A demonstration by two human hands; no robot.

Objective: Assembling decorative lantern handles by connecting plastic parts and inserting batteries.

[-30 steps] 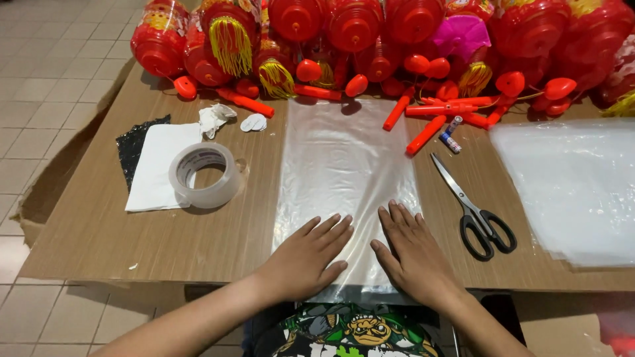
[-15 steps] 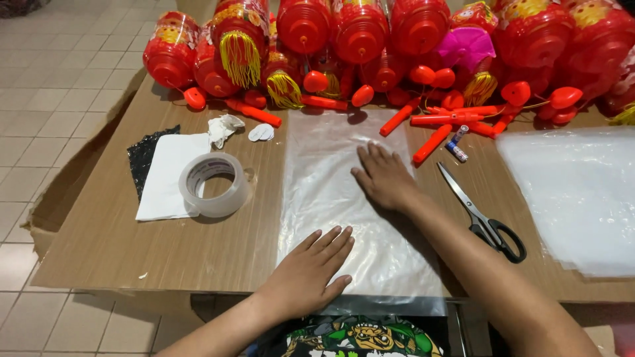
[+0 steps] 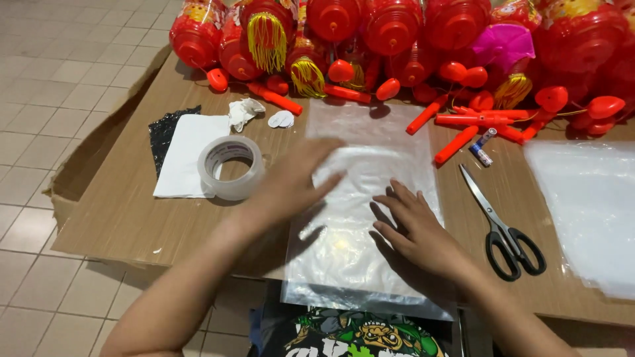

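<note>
A clear plastic bag point(image 3: 370, 132) lies flat on the brown cardboard-covered table point(image 3: 119, 218), reaching from the lanterns to the near edge. My right hand point(image 3: 413, 221) rests flat on its middle, fingers spread. My left hand point(image 3: 294, 178), blurred with motion, hovers over the bag's left edge, fingers extended, just right of a roll of clear tape point(image 3: 230, 167). Neither hand holds anything.
Red plastic lanterns point(image 3: 390, 26) with yellow tassels crowd the far edge, with loose orange handles point(image 3: 456, 142) before them. Black-handled scissors point(image 3: 504, 228) lie right of the bag. More clear bags point(image 3: 589, 198) are stacked far right. White paper point(image 3: 185, 155) lies left of the tape.
My left hand has swept forward and left, up toward the tape roll. My right hand has drawn back from the bag's far part to its middle.
</note>
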